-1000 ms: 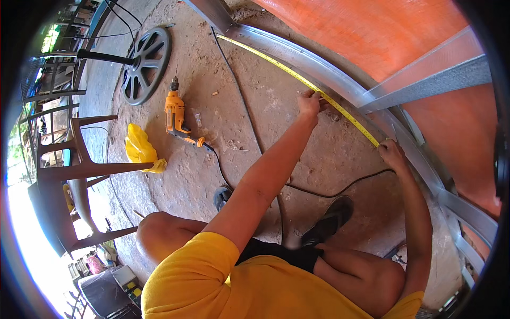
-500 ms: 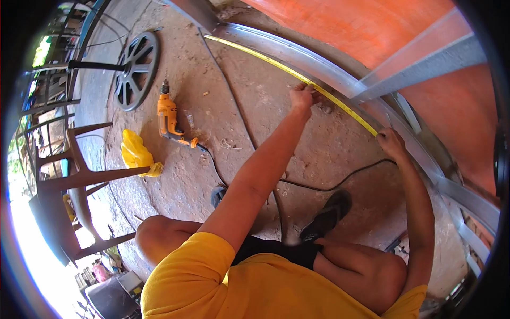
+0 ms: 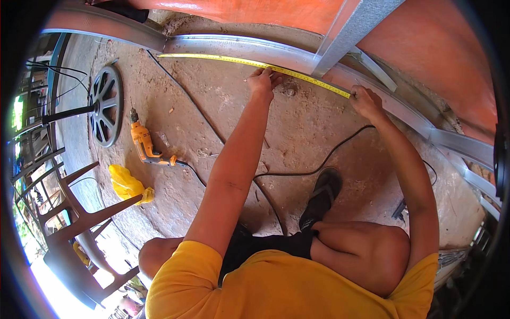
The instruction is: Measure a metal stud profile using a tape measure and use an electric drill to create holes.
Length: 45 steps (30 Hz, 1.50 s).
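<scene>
A yellow tape measure blade (image 3: 212, 57) stretches along the inner side of a silver metal channel (image 3: 234, 47) near the ground. My left hand (image 3: 261, 84) pinches the blade around its middle, fingertips on its edge. At the blade's right end, my right hand (image 3: 366, 102) is closed around it; the fingers hide whatever part of the tape lies inside. Both arms reach forward, and the blade lies nearly straight between the hands. A metal upright (image 3: 353, 37) rises from the channel between my two hands, just beyond the tape.
On the floor to the left lie an orange corded drill (image 3: 142, 139), a yellow plastic bag (image 3: 126, 183) and a dark spoked wheel (image 3: 106, 106). Black cable (image 3: 313, 171) crosses the ground. A brown chair (image 3: 79, 226) stands at left. Orange sheeting (image 3: 430, 58) hangs behind the frame.
The view has turned, so the frame and floor items appear shifted left. Both hands keep their grip on the tape, which stays stretched along the channel.
</scene>
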### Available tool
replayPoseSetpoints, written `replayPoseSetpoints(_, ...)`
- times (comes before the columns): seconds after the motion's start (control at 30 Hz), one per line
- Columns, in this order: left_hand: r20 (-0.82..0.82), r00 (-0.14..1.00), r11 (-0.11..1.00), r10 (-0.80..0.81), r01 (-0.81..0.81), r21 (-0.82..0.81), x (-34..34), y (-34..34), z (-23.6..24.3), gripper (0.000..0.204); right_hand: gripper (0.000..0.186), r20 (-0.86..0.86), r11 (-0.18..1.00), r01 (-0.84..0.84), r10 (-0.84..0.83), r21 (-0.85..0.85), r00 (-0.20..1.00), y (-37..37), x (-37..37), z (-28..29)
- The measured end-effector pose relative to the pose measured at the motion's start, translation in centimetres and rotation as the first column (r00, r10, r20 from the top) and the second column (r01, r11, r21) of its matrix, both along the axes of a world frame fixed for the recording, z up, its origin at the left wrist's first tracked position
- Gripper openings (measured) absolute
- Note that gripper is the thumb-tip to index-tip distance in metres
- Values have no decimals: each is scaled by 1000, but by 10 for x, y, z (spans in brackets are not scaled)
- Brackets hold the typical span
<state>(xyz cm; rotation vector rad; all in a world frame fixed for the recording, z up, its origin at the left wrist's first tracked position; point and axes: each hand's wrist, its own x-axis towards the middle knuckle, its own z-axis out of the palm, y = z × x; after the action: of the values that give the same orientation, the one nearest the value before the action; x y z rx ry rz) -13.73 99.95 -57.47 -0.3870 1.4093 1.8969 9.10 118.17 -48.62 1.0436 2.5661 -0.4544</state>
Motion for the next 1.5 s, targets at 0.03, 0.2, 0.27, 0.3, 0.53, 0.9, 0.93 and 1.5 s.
replayPoseSetpoints(0.03,7,1000,1000,-1,1,-17,-1,0,1,18,25,26,1000,15,-15,13,1000,-3,-4,4)
replayPoseSetpoints(0.2,7,1000,998,-18,19,-52,-2,1,2,19,20,-17,996,36,-35,77,999,-1,-2,-6)
replayPoseSetpoints(0.27,5,1000,998,-31,31,-57,-3,1,1,20,18,-53,994,16,-10,109,999,0,-2,-8)
replayPoseSetpoints(0.3,6,1000,997,-25,25,-70,-3,1,1,20,18,-50,994,18,-13,109,999,-1,-2,-9)
replayPoseSetpoints(0.53,13,999,993,-39,40,-110,-3,3,2,20,16,-68,991,26,-17,130,998,0,-1,-13)
replayPoseSetpoints(0.9,29,999,991,-35,38,-129,-4,1,0,19,18,-56,994,24,-17,111,998,-2,-4,-10)
replayPoseSetpoints(0.93,34,999,992,-36,40,-117,-4,4,-1,19,18,-49,994,45,-40,101,998,0,-4,-10)
replayPoseSetpoints(1.5,13,995,992,-94,95,-77,-12,-7,-16,20,17,-53,991,64,-58,114,997,3,-5,-21)
